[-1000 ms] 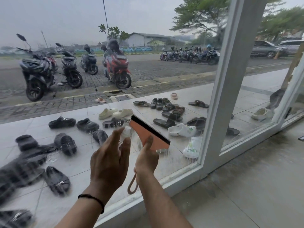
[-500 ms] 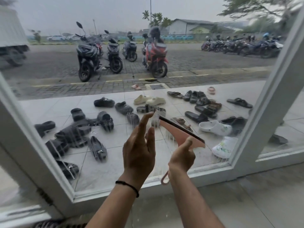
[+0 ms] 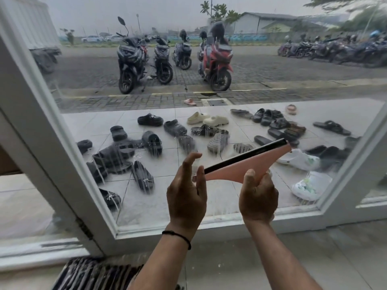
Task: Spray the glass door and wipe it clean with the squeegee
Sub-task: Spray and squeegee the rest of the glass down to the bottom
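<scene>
Squeegee (image 3: 240,167): light, stiff body, soft blade. Right hand (image 3: 258,197) clamps its handle; left hand (image 3: 186,192) relaxed, fingers apart, beside blade end. Glass (image 3: 188,97) wet, streaked near bottom edge.

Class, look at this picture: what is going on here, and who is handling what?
A person is cleaning a glass door from indoors. The right hand grips a pink squeegee, its black blade tilted up to the right. The left hand is open, fingers touching the blade's left end. Drips streak the lower glass, so wiping is unfinished. Shoes and parked scooters lie outside.
</scene>
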Action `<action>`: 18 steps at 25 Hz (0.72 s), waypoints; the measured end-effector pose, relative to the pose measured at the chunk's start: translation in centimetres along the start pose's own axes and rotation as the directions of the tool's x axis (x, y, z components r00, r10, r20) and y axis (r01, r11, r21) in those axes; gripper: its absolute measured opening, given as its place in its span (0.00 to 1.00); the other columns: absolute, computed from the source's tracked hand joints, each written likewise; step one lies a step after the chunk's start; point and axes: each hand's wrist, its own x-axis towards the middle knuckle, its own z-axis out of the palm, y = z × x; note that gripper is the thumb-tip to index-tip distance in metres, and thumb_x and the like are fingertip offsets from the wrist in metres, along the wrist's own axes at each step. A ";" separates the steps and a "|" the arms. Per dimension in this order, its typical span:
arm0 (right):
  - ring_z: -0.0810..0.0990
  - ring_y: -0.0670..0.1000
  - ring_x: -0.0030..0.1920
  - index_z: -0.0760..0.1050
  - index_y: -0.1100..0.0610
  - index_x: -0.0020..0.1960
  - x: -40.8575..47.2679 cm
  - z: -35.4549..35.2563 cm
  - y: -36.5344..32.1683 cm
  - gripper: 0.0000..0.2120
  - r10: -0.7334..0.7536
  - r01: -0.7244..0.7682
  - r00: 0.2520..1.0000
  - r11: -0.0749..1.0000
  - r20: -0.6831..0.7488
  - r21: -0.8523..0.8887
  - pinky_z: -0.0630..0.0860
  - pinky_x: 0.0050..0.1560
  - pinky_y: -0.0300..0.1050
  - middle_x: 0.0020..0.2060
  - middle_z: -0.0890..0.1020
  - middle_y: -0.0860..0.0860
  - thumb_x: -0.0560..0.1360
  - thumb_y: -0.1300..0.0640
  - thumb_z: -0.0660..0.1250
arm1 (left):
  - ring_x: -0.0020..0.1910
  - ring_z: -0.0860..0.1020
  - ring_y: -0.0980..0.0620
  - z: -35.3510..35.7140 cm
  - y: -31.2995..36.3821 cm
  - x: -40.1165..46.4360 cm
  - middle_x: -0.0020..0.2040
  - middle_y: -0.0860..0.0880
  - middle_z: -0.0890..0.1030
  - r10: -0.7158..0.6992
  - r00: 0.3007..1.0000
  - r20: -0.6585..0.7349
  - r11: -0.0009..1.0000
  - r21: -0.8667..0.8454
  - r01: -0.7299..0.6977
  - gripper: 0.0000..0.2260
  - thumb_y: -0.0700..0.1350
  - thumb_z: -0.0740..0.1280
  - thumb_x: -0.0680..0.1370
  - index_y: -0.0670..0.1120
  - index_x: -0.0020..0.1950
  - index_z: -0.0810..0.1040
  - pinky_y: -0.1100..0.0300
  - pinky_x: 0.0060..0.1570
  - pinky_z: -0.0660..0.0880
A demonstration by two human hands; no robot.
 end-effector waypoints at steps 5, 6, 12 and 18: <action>0.81 0.66 0.41 0.76 0.60 0.48 -0.8 0.2 0.4 0.28 -0.071 0.072 0.997 0.997 0.030 -0.042 0.67 0.38 0.47 0.39 0.84 0.60 0.73 0.38 0.51 | 0.26 0.67 0.64 -1.0 -1.1 0.3 0.34 0.57 0.63 0.015 0.999 -0.044 1.000 0.014 -0.015 0.13 0.43 0.64 0.84 0.48 0.68 0.72 0.75 0.30 0.59; 0.81 0.66 0.40 0.76 0.60 0.47 -1.3 0.2 0.2 0.27 -0.106 0.108 0.993 0.993 0.047 -0.044 0.67 0.38 0.47 0.38 0.84 0.60 0.73 0.38 0.51 | 0.25 0.66 0.62 -1.5 -1.4 0.3 0.31 0.57 0.62 0.006 0.998 -0.056 1.000 0.015 -0.005 0.13 0.43 0.63 0.84 0.49 0.68 0.71 0.73 0.29 0.58; 0.79 0.60 0.29 0.75 0.57 0.45 -3.0 0.4 -2.1 0.18 -0.353 0.369 0.920 0.927 0.170 -0.072 0.62 0.34 0.39 0.28 0.79 0.53 0.75 0.43 0.57 | 0.23 0.64 0.58 -4.4 -4.0 0.1 0.27 0.57 0.62 -0.052 0.991 -0.120 0.996 0.059 0.060 0.12 0.44 0.65 0.84 0.50 0.67 0.71 0.69 0.29 0.59; 0.72 0.52 0.23 0.69 0.53 0.44 -4.4 2.2 -5.2 0.13 -0.584 0.628 0.736 0.778 0.342 -0.023 0.56 0.30 0.37 0.26 0.69 0.44 0.74 0.43 0.62 | 0.23 0.66 0.58 -7.4 -5.7 0.4 0.28 0.55 0.65 -0.082 0.984 -0.160 0.984 0.142 0.105 0.12 0.44 0.62 0.85 0.50 0.69 0.72 0.69 0.28 0.60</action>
